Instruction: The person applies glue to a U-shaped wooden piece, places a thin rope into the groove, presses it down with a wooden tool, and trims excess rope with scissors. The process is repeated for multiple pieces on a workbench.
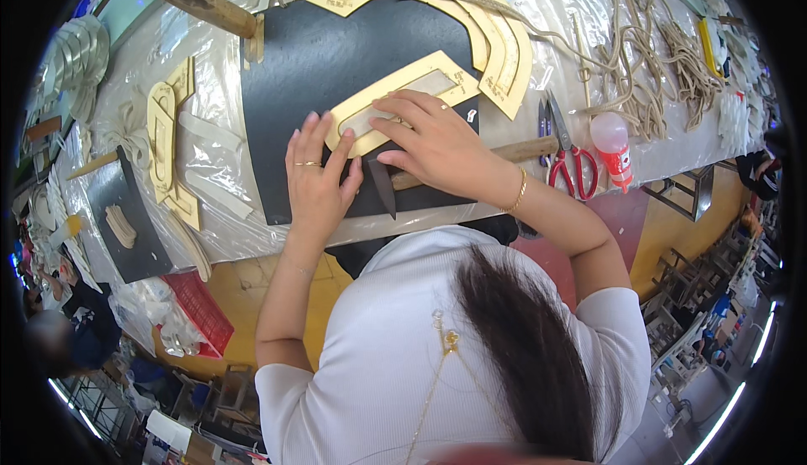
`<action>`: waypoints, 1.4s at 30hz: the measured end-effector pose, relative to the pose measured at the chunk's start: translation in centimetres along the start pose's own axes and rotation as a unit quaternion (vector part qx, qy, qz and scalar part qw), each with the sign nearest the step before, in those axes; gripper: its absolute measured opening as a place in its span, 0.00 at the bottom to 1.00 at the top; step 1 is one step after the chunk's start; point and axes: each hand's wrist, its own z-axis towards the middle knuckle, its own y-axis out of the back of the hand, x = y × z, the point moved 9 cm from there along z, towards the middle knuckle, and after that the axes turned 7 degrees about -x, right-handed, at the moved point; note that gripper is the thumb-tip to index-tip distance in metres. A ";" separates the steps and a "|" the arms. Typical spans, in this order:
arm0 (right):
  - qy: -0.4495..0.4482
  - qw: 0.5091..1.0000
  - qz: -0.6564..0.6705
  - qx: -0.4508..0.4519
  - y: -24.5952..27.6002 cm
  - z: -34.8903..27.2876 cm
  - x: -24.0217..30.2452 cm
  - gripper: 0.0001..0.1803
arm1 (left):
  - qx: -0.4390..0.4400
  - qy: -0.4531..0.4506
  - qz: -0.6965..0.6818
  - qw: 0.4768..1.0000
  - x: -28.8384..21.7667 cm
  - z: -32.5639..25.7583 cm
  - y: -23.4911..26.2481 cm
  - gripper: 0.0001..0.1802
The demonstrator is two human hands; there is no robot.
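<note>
A pale yellow card template with a long cut-out window lies slanted on a black mat. Inside the window shows a beige-grey strip of material. My left hand, fingers spread, touches the template's lower left end. Across the window's near side lies my right hand, fingertips on the strip and template, thumb apart. Just below that hand rests a hammer with a dark, pointed head and a wooden handle; my right hand and wrist hide part of the handle.
Curved yellow templates lie at the far edge, others at left. A wooden mallet is at far left. Red-handled scissors, a red-and-clear bottle and tangled beige cords are on the right. A red basket stands below left.
</note>
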 end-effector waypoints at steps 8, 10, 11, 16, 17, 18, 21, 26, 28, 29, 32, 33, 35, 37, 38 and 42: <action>0.005 0.999 0.039 0.027 2.8 -1.9 -0.2 0.22 | 0.012 0.050 -0.056 0.997 0.4 -1.3 2.2 0.21; -0.010 0.999 -0.030 -0.042 4.9 -0.5 -3.2 0.17 | 0.013 0.057 -0.176 0.983 0.4 -0.6 2.2 0.19; -0.022 0.995 -0.057 -0.078 6.0 0.5 -5.1 0.15 | -0.006 0.028 -0.171 0.985 0.3 0.1 2.5 0.18; -0.042 0.955 -0.230 -0.182 7.8 5.9 -12.8 0.10 | 0.002 -0.085 -0.084 0.993 1.8 4.9 2.2 0.19; -0.047 0.945 -0.268 -0.184 7.6 6.3 -13.4 0.10 | 0.035 -0.092 -0.064 0.993 2.5 5.5 1.6 0.20; -0.035 0.948 -0.258 -0.183 7.4 6.3 -13.7 0.09 | 0.047 -0.098 -0.083 0.991 2.9 5.9 1.3 0.20; -0.056 0.961 -0.222 -0.152 6.8 6.1 -14.0 0.06 | 0.071 -0.083 -0.108 0.988 4.0 5.6 0.6 0.20; -0.070 0.987 -0.058 -0.130 7.1 4.7 -10.8 0.06 | 0.000 -0.048 -0.049 0.998 4.0 3.3 1.3 0.21; -0.041 0.987 0.005 -0.156 7.8 4.1 -8.4 0.07 | -0.017 -0.021 -0.019 0.999 3.9 2.7 1.3 0.21; -0.028 0.985 0.039 -0.166 8.2 3.8 -7.3 0.08 | -0.028 -0.009 -0.007 1.000 3.7 2.5 1.5 0.21; -0.042 0.978 0.092 -0.180 9.1 3.3 -5.8 0.10 | -0.045 0.015 0.010 0.999 2.9 2.4 1.2 0.21; -0.055 0.975 0.110 -0.183 9.3 3.3 -5.5 0.11 | -0.044 0.029 0.009 0.999 2.6 2.4 0.9 0.21; -0.063 0.964 0.167 -0.198 9.7 3.2 -5.0 0.12 | -0.044 0.023 -0.001 0.999 1.3 2.4 0.5 0.21; -0.074 0.952 0.220 -0.200 9.9 3.1 -4.7 0.12 | -0.027 0.019 -0.033 0.999 -0.2 2.2 -0.2 0.20; -0.080 0.946 0.245 -0.195 9.8 3.1 -4.5 0.13 | -0.022 0.009 -0.046 0.999 -0.9 2.2 -0.4 0.20; -0.143 0.929 0.313 -0.136 8.2 3.0 -4.1 0.12 | -0.010 0.005 -0.117 0.993 -2.4 2.5 0.4 0.24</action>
